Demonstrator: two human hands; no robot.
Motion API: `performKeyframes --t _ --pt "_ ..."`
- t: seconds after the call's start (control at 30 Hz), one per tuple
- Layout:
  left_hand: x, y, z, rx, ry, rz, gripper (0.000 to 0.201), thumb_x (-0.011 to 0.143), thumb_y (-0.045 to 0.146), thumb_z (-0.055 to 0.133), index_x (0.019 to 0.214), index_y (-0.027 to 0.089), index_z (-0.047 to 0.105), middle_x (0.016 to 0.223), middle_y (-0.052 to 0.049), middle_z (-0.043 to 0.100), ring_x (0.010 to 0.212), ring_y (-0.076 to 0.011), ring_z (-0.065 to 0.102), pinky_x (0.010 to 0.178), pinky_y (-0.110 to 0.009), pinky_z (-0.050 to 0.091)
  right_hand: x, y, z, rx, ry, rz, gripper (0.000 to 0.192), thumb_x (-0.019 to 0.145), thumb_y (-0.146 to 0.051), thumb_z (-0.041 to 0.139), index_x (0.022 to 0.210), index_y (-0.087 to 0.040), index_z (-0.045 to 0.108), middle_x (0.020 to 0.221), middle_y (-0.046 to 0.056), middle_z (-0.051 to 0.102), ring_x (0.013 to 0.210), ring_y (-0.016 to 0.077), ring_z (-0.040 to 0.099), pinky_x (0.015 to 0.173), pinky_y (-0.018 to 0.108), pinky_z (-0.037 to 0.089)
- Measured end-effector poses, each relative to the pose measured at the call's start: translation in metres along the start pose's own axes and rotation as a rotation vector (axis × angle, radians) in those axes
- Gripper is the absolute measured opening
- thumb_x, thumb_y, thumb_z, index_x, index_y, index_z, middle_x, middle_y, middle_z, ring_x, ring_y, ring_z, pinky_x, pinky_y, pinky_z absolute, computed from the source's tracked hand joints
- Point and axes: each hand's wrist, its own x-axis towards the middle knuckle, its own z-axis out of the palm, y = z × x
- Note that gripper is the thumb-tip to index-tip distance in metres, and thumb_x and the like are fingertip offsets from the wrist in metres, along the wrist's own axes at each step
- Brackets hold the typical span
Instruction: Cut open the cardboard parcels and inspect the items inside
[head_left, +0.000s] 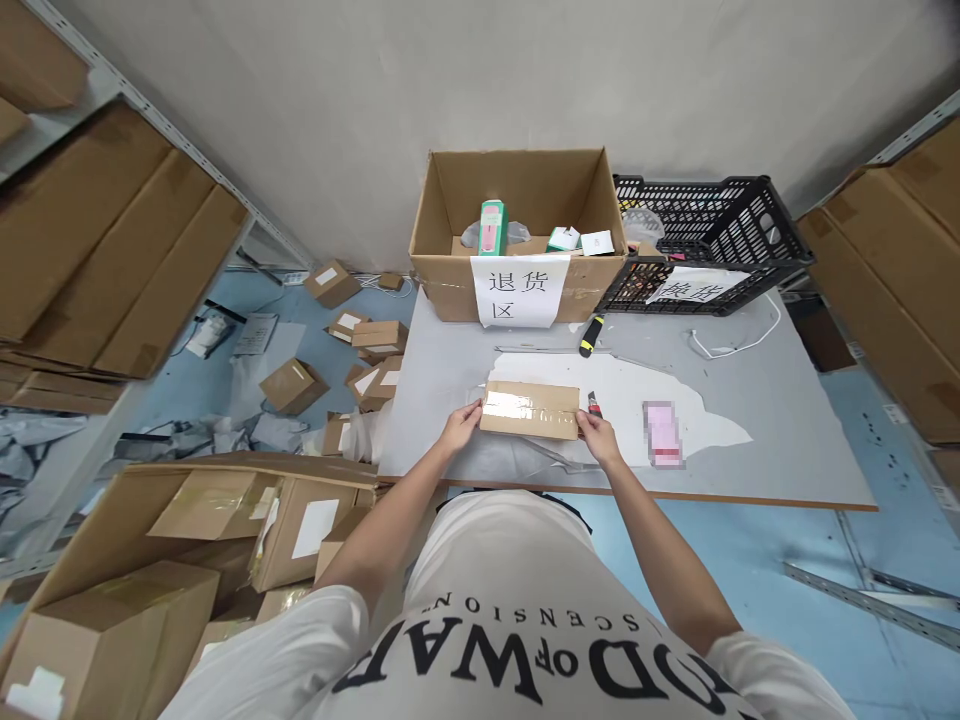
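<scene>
A small taped cardboard box [529, 409] lies on the grey table [780, 450], on top of a white plastic mailer bag [675, 395]. My left hand [461, 427] grips the box's left end and my right hand [597, 435] grips its right end. A small red-tipped cutter [594, 404] pokes up just behind my right hand; whether the hand holds it I cannot tell. A pink item [663, 434] lies on the mailer to the right of the box.
At the table's back stands an open carton [517, 225] with a paper sign, holding small packages. A black plastic crate [705, 240] sits beside it. A yellow-black knife [590, 335] and white cable [731, 345] lie nearby. Cartons [292, 385] litter the floor left.
</scene>
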Motion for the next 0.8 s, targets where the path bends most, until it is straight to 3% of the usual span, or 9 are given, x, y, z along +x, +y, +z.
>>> performKeyframes --t 0.1,0.2,0.3,0.57,0.8 --pt "-0.007 -0.019 -0.006 0.028 0.008 0.02 0.065 0.077 0.039 0.055 0.135 0.014 0.044 0.139 -0.012 0.045 0.128 -0.027 0.044 0.108 -0.044 0.032 -0.014 0.019 -0.004 0.107 0.009 0.003 0.056 0.081 -0.044 0.051 0.129 -0.016 0.054 0.123 0.011 0.061 0.108 0.0234 0.061 0.09 0.038 0.049" --pt "-0.016 -0.035 -0.006 0.159 0.004 0.068 0.072 0.07 0.028 0.062 0.137 0.015 0.042 0.143 -0.009 0.04 0.132 -0.0244 0.038 0.112 -0.038 0.025 -0.029 0.031 -0.004 -0.038 -0.024 -0.034 0.07 0.073 -0.033 0.061 0.139 -0.02 0.041 0.128 0.01 0.057 0.114 0.0235 0.057 0.096 0.038 0.046" --pt "-0.022 -0.038 -0.001 0.301 -0.018 0.143 0.065 0.073 0.029 0.06 0.135 0.017 0.045 0.14 -0.007 0.045 0.133 -0.023 0.037 0.111 -0.037 0.027 -0.035 0.031 0.003 -0.192 -0.074 -0.048 0.081 0.069 -0.031 0.065 0.143 -0.021 0.033 0.12 0.01 0.062 0.106 0.025 0.061 0.091 0.039 0.048" --pt "-0.02 -0.02 0.014 0.391 -0.003 0.212 0.038 0.084 0.031 0.048 0.117 0.018 0.061 0.121 -0.007 0.063 0.115 -0.0255 0.056 0.101 -0.04 0.039 -0.028 0.014 0.02 -0.345 -0.098 -0.117 0.049 0.083 -0.029 0.045 0.13 -0.016 0.048 0.094 0.008 0.07 0.085 0.0216 0.064 0.08 0.033 0.047" --pt "-0.027 0.016 0.014 0.457 0.069 0.173 0.038 0.085 0.037 0.05 0.113 0.016 0.064 0.101 -0.005 0.071 0.1 -0.0225 0.062 0.088 -0.032 0.047 -0.023 -0.01 0.008 -0.385 -0.086 -0.154 0.038 0.085 -0.039 0.044 0.11 -0.016 0.062 0.088 0.009 0.071 0.076 0.0214 0.063 0.072 0.03 0.046"
